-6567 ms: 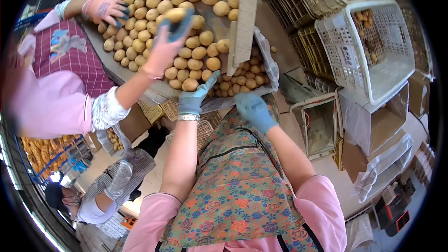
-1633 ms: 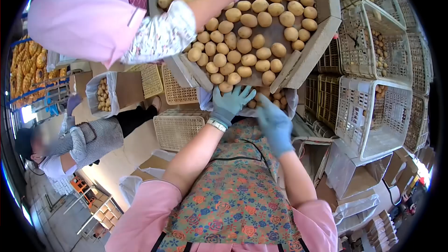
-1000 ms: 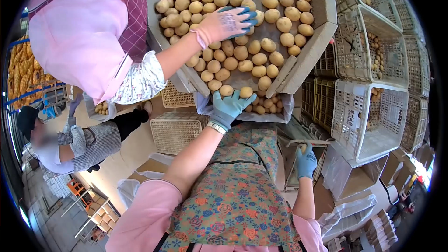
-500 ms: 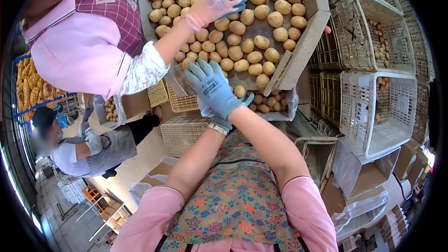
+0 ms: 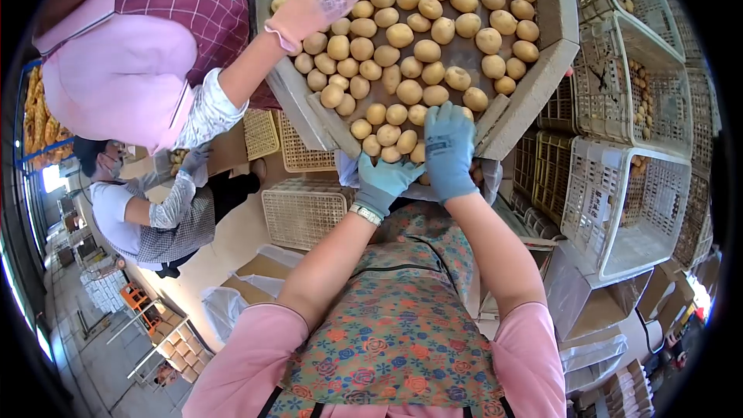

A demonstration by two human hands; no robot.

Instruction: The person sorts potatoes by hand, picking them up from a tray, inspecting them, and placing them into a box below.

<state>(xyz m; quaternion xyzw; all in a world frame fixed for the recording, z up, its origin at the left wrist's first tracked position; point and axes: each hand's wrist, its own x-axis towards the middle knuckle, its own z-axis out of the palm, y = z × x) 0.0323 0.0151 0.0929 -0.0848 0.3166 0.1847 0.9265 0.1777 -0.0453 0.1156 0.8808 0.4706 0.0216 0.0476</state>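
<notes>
Potatoes (image 5: 427,50) cover a tray (image 5: 472,54) that narrows to a mouth in front of me. My left hand (image 5: 385,179), in a light blue-grey glove, is at the mouth's lower left, fingers spread against the nearest potatoes. My right hand (image 5: 450,151), gloved alike, lies palm down at the mouth's right side. Its fingers are stretched out over potatoes, and its palm is hidden. Under both hands a box with a plastic liner (image 5: 491,174) is mostly covered.
At upper left, a co-worker's gloved hand (image 5: 329,4) reaches over the potatoes. Wooden boards (image 5: 526,97) edge the tray. Plastic crates (image 5: 623,205) are stacked on the right, and a white crate (image 5: 303,213) stands at lower left. Another person (image 5: 151,209) stands further left.
My right hand has moved from the mouth's left side to its right. My left hand, mostly hidden before, now shows beside it. Potatoes have gathered at the mouth. The co-worker's hand moved left.
</notes>
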